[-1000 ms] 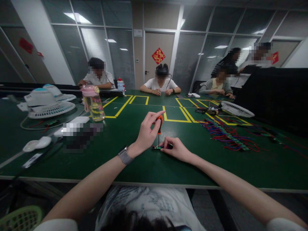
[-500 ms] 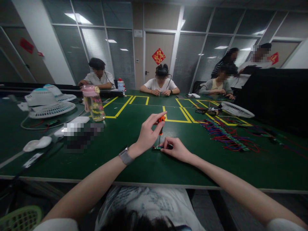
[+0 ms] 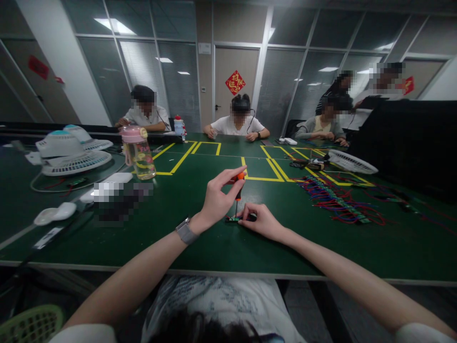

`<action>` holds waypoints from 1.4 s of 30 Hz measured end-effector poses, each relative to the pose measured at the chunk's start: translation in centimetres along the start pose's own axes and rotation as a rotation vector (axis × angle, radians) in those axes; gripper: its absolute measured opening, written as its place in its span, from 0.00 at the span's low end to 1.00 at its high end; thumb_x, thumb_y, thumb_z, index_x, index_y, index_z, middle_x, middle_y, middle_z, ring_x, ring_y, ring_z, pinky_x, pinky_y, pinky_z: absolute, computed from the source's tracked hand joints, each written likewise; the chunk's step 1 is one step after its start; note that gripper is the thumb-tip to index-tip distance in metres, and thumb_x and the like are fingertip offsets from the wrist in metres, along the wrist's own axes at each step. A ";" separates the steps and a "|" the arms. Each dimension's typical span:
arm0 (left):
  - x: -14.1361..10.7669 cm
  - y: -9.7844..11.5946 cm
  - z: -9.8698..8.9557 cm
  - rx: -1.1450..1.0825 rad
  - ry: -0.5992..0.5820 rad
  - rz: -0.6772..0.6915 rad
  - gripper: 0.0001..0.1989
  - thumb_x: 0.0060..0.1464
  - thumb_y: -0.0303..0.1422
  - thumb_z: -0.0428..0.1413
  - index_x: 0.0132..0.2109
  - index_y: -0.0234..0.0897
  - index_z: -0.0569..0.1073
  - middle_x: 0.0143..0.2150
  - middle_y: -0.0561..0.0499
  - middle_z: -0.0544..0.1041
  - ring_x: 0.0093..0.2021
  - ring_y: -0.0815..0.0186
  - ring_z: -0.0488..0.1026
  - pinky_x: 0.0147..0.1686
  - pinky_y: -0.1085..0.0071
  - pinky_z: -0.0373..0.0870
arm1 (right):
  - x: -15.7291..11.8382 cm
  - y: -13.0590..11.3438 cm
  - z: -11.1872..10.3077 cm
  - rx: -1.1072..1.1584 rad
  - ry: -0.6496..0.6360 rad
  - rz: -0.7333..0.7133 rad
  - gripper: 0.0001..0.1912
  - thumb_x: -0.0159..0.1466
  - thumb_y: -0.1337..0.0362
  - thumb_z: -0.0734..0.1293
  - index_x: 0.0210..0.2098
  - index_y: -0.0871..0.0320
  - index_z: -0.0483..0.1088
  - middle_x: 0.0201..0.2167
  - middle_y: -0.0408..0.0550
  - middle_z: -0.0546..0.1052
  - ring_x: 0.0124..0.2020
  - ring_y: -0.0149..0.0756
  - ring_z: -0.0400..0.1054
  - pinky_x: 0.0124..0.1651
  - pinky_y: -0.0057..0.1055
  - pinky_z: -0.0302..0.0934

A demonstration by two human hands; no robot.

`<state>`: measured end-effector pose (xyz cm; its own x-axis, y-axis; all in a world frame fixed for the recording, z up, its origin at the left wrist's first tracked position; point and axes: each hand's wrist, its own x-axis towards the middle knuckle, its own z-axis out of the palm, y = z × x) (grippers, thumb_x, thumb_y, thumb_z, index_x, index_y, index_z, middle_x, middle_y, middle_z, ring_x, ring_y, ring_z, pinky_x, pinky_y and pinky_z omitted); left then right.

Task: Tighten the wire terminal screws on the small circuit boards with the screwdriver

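Observation:
My left hand (image 3: 218, 197) is closed around the orange and black handle of a screwdriver (image 3: 238, 194), which stands nearly upright. The shaft points down onto a small green circuit board (image 3: 233, 219) lying on the green table (image 3: 200, 255). My right hand (image 3: 262, 221) rests on the table at the board's right end, thumb and fingertips pinched on it. Thin wires show beside the board, partly hidden by the fingers.
To the right lies a row of circuit boards with red and blue wires (image 3: 335, 200). On the left are a pink-lidded bottle (image 3: 137, 155), white fans (image 3: 71, 155) and a white mouse (image 3: 66, 210). Several people are across the table, one person (image 3: 238, 124) straight ahead.
My left fingers have shifted slightly around the screwdriver handle. My right hand has stayed in place. Across the table, the person's hands have moved apart.

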<state>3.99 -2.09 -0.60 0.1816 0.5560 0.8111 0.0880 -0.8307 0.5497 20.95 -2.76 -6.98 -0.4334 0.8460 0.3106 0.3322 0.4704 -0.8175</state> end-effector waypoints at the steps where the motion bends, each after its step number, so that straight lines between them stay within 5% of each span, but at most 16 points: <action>1: 0.1 0.1 -0.1 0.038 0.028 0.017 0.15 0.58 0.33 0.55 0.52 0.41 0.73 0.44 0.48 0.74 0.42 0.67 0.72 0.42 0.71 0.71 | 0.0 0.0 0.0 -0.002 0.000 -0.001 0.11 0.54 0.67 0.69 0.22 0.57 0.62 0.31 0.48 0.79 0.40 0.40 0.76 0.44 0.38 0.68; 4: 0.2 0.3 -0.3 0.144 0.075 0.041 0.13 0.56 0.34 0.57 0.48 0.41 0.76 0.42 0.49 0.70 0.40 0.68 0.70 0.41 0.71 0.70 | 0.0 0.0 0.0 -0.006 -0.002 -0.004 0.10 0.54 0.67 0.69 0.22 0.57 0.62 0.32 0.49 0.79 0.40 0.40 0.76 0.45 0.38 0.68; 9: 0.2 0.0 -0.2 0.016 -0.018 0.012 0.18 0.64 0.32 0.45 0.57 0.42 0.70 0.52 0.46 0.72 0.53 0.64 0.69 0.53 0.65 0.67 | 0.0 0.1 0.0 -0.021 -0.004 -0.012 0.10 0.55 0.67 0.69 0.23 0.56 0.63 0.32 0.48 0.79 0.40 0.39 0.76 0.44 0.37 0.68; 12: 0.1 -0.1 0.0 -0.084 -0.032 -0.043 0.18 0.63 0.33 0.47 0.59 0.40 0.67 0.51 0.45 0.74 0.48 0.65 0.73 0.48 0.67 0.70 | 0.0 0.0 0.0 -0.021 -0.006 -0.013 0.10 0.55 0.68 0.69 0.23 0.56 0.62 0.31 0.48 0.79 0.40 0.39 0.76 0.44 0.38 0.68; 17: 0.2 0.2 -0.1 0.083 0.060 -0.004 0.13 0.55 0.34 0.58 0.48 0.40 0.75 0.41 0.49 0.70 0.39 0.69 0.70 0.41 0.72 0.71 | -0.1 0.0 -0.1 -0.030 -0.006 -0.030 0.10 0.55 0.68 0.69 0.23 0.56 0.62 0.31 0.47 0.79 0.40 0.40 0.75 0.44 0.36 0.68; 24: 0.2 0.1 -0.3 0.013 0.008 -0.014 0.17 0.64 0.31 0.45 0.55 0.42 0.71 0.51 0.47 0.71 0.49 0.65 0.71 0.50 0.67 0.68 | -0.1 -0.1 -0.1 -0.113 -0.013 -0.056 0.06 0.55 0.70 0.68 0.25 0.56 0.65 0.33 0.47 0.79 0.38 0.38 0.74 0.44 0.35 0.67; 33: 0.3 0.4 -0.2 0.096 0.110 0.008 0.10 0.56 0.32 0.57 0.45 0.39 0.76 0.41 0.49 0.70 0.40 0.68 0.70 0.40 0.72 0.72 | -0.2 -0.2 -0.3 -0.200 -0.008 -0.135 0.06 0.55 0.71 0.67 0.27 0.56 0.66 0.35 0.46 0.77 0.36 0.35 0.71 0.42 0.32 0.64; 39: 0.1 0.1 -0.3 -0.029 0.015 -0.012 0.16 0.63 0.30 0.45 0.54 0.42 0.71 0.49 0.47 0.71 0.46 0.67 0.72 0.45 0.70 0.71 | -0.2 0.1 -0.2 -0.250 -0.009 -0.162 0.05 0.56 0.72 0.67 0.28 0.58 0.67 0.31 0.44 0.74 0.30 0.32 0.67 0.36 0.28 0.62; 42: 0.1 0.0 -0.2 -0.071 0.015 -0.028 0.16 0.62 0.30 0.48 0.55 0.41 0.70 0.48 0.47 0.73 0.44 0.67 0.73 0.43 0.70 0.72 | -0.2 0.3 -0.2 -0.262 -0.013 -0.164 0.04 0.56 0.72 0.67 0.28 0.58 0.67 0.29 0.44 0.73 0.29 0.31 0.66 0.35 0.28 0.61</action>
<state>3.83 -2.05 -0.44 0.1649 0.5796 0.7980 0.0230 -0.8111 0.5844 21.31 -2.69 -7.18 -0.5090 0.7512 0.4203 0.4615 0.6503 -0.6035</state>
